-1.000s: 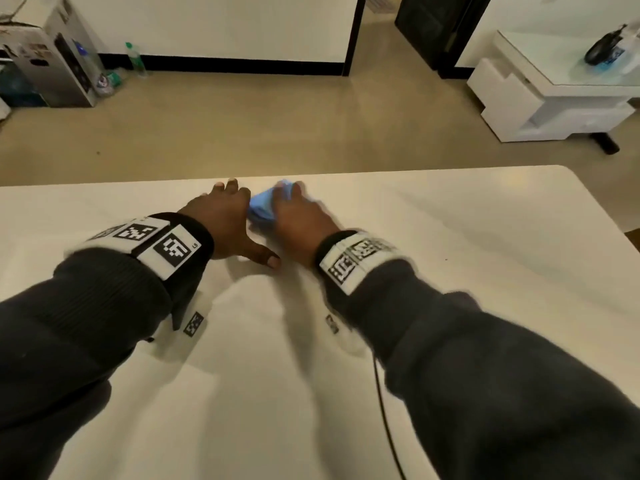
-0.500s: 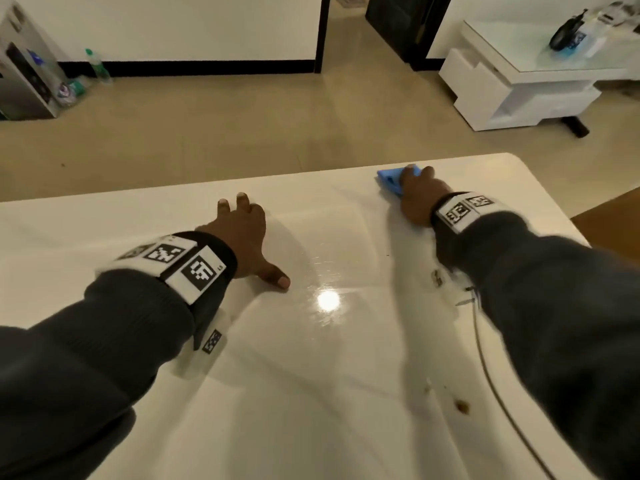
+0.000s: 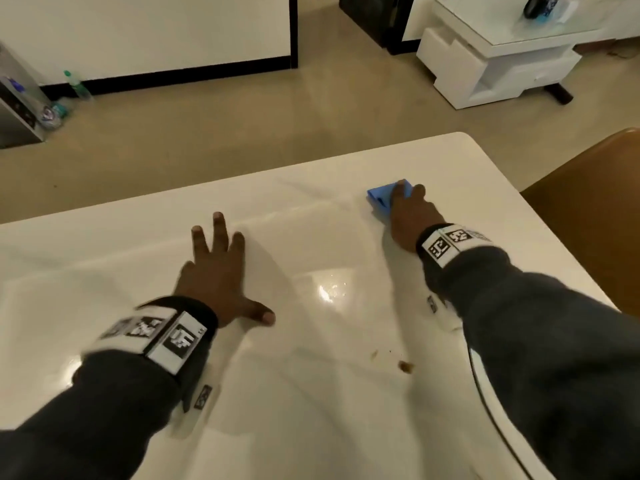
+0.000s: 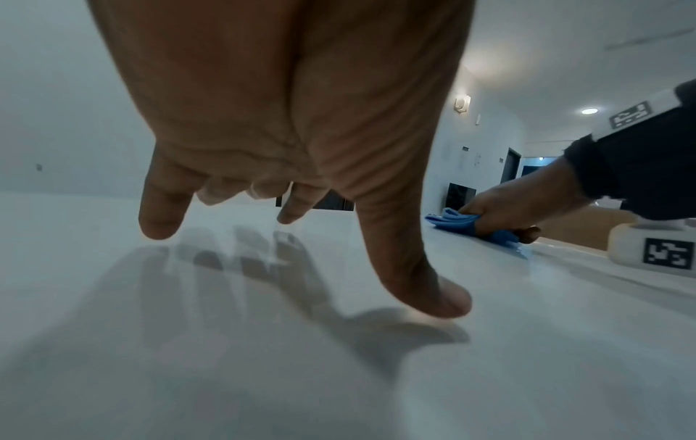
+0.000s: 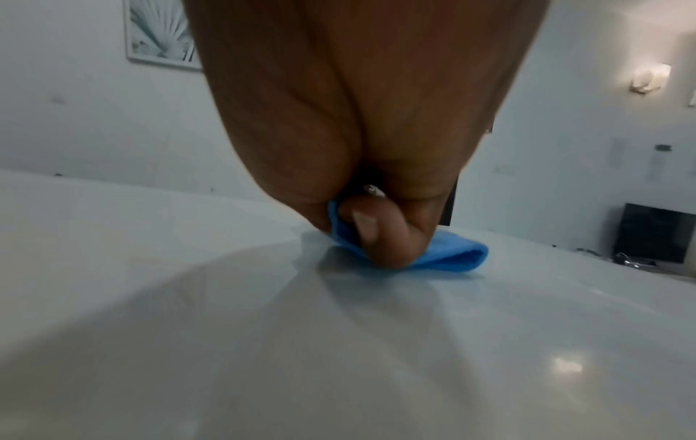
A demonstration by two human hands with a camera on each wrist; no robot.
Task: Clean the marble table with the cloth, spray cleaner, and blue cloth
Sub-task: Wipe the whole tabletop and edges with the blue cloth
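Swept from beside the left hand out toward 1 o'clock within the last second, and since half a second ago nudged only slightly back from the far edge: so goes the blue cloth under the right hand.

Largest first: table, white and glossy, filling the lower view, its far right corner at 1 o'clock. Well beyond it at 1 o'clock, a low white stand with a dark object on top, too small to name. At 3 o'clock, the brown edge of a chair.

Left hand at the centre, planted flat on the table as a brace, fingers spread wide, thumb out toward 3 o'clock, holding nothing. Right hand at 1 o'clock from it, well apart, near the far right corner; from the right wrist view, thumb and fingers curled round the folded blue cloth, pressing it onto the surface.

Smallest: brown specks on the table at 5 o'clock, just left of the right sleeve, well apart from the cloth.

Progress, as a judgement: wiping stage under way, far strip apparently being covered. Left to do, by the look of it: the near half, and those specks above all. No spray cleaner or second cloth identifiable in any view, so impossible to say whether spraying is finished.
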